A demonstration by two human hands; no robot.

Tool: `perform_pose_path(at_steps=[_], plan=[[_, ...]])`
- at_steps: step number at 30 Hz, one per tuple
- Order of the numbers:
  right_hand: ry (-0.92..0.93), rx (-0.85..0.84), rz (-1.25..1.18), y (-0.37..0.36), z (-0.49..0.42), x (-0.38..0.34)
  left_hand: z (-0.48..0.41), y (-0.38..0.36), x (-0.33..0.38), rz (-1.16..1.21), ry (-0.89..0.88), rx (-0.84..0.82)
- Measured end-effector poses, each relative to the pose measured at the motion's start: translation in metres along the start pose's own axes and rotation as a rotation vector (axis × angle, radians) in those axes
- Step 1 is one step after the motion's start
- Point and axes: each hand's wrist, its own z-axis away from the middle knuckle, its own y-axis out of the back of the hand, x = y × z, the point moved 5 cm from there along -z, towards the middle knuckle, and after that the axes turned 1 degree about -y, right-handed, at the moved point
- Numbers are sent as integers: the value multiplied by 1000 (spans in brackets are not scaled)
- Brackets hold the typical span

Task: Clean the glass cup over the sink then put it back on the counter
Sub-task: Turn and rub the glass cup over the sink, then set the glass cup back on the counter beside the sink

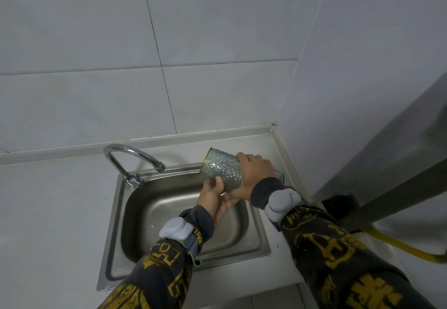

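both hands, left (215, 196) and right (254, 175), grip tilted cup (223, 171) over sink (183, 214), cleaning step; next needs setting it upright on counter (55, 212).

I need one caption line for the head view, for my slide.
Both hands hold a tilted glass cup over the steel sink.

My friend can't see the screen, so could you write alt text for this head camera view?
Two hands hold a textured green glass cup tilted on its side above a steel sink: the right hand grips its body from above, the left hand supports it below. A curved faucet, not visibly running, stands behind the sink.
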Motion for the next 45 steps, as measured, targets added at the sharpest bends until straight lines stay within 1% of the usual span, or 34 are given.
perform_pose_path(at_steps=[3, 6, 9, 13, 18, 20, 22, 28, 36, 41, 45], plan=[[-39, 67, -132, 5, 3, 8, -5, -5, 7, -98, -57, -11], [-87, 114, -241, 6, 7, 18, -9, -10, 12, -186, -73, -49], [-124, 173, -288, 4, 10, 29, -14, -14, 12, -291, -91, -66], [-224, 246, -313, -2, 15, 45, -21, -25, 12, -471, -149, -78], [-314, 296, -477, -18, 21, 67, -27, -43, 9, -740, -210, -111], [-349, 303, -545, -25, 24, 77, -32, -49, 7, -803, -225, -132], [-387, 300, -597, -32, 26, 85, -36, -54, 3, -835, -218, -168], [-478, 344, -651, -48, 37, 113, -49, -73, -18, -902, -172, -257], [-554, 374, -783, -67, 55, 134, -67, -77, -46, -985, -132, -310], [-576, 380, -823, -74, 58, 144, -72, -77, -59, -1019, -127, -302], [-593, 383, -854, -82, 61, 152, -76, -81, -70, -1044, -116, -327]])
